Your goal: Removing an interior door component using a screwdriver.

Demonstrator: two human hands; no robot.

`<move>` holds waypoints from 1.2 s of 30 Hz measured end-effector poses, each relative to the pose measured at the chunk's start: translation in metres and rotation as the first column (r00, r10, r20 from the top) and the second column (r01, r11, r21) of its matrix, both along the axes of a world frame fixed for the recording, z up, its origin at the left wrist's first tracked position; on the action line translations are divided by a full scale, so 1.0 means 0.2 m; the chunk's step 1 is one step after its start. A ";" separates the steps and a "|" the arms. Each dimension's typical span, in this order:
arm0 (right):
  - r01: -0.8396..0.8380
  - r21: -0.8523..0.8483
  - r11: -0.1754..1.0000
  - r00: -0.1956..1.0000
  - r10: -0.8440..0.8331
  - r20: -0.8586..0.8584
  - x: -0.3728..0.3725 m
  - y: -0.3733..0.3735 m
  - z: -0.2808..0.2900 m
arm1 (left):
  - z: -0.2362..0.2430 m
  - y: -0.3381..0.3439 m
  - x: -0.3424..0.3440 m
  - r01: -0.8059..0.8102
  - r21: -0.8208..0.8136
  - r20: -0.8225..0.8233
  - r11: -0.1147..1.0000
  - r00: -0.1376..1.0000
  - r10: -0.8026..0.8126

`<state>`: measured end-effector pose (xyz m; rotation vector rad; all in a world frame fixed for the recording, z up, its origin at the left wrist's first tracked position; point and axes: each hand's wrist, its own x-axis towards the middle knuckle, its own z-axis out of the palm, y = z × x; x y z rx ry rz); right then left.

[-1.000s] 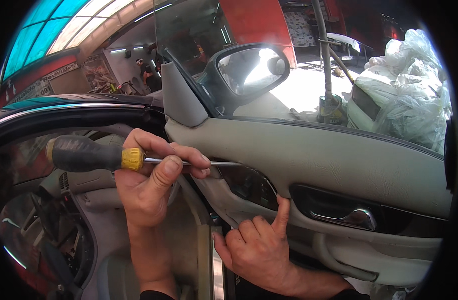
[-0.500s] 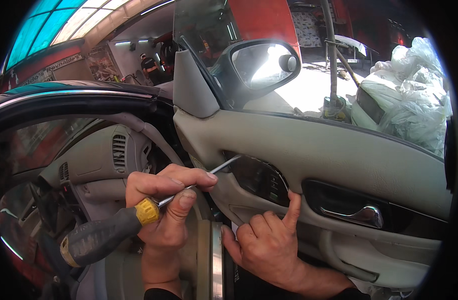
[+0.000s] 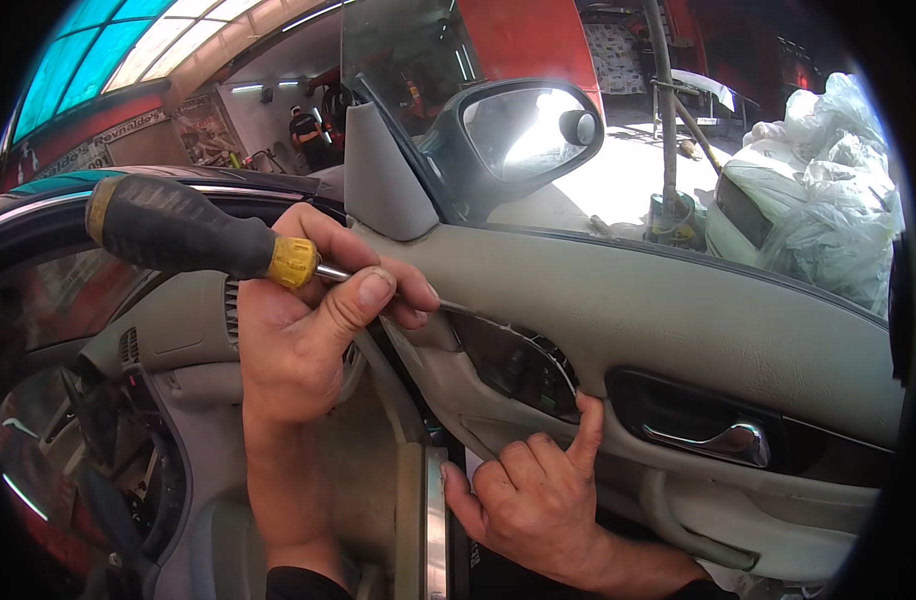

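My left hand (image 3: 323, 315) grips a screwdriver (image 3: 178, 225) with a dark grey and yellow handle, its thumb and fingers closed on the shaft by the collar. The handle points up to the left. The thin blade slants down to the upper edge of the dark switch panel (image 3: 518, 375) in the car door, where a gap shows along the rim. My right hand (image 3: 538, 490) holds nothing; its index fingertip presses the panel's right corner, with the thumb apart and the other fingers curled. The grey door panel (image 3: 698, 310) surrounds the switch panel.
A chrome inner door handle (image 3: 713, 440) sits right of the switch panel, above a grey pull grip (image 3: 688, 525). The side mirror (image 3: 528, 130) stands beyond the door. Plastic-wrapped parts (image 3: 818, 180) lie at far right. The dashboard (image 3: 183, 325) is left; a person (image 3: 306, 135) stands far back.
My left hand has swung the screwdriver handle upward, so the blade now lies flatter along the panel's upper edge. My right hand stays nearly in place.
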<state>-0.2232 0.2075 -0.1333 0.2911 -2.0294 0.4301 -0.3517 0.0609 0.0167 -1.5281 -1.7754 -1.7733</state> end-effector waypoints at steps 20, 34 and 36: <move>-0.024 -0.002 1.000 1.000 0.024 -0.002 0.02 0.02 0.01 | 0.15 0.02 -0.10 0.048 -0.148 0.061 0.988 0.997 -0.040; -0.029 0.005 1.000 1.000 0.029 -0.012 0.01 0.02 0.00 | 0.22 0.05 -0.12 0.031 -0.222 0.165 0.975 0.986 0.006; -0.025 -0.001 1.000 0.999 0.025 -0.021 0.01 0.02 0.00 | 0.22 0.05 -0.12 0.034 -0.224 0.171 0.974 0.985 0.005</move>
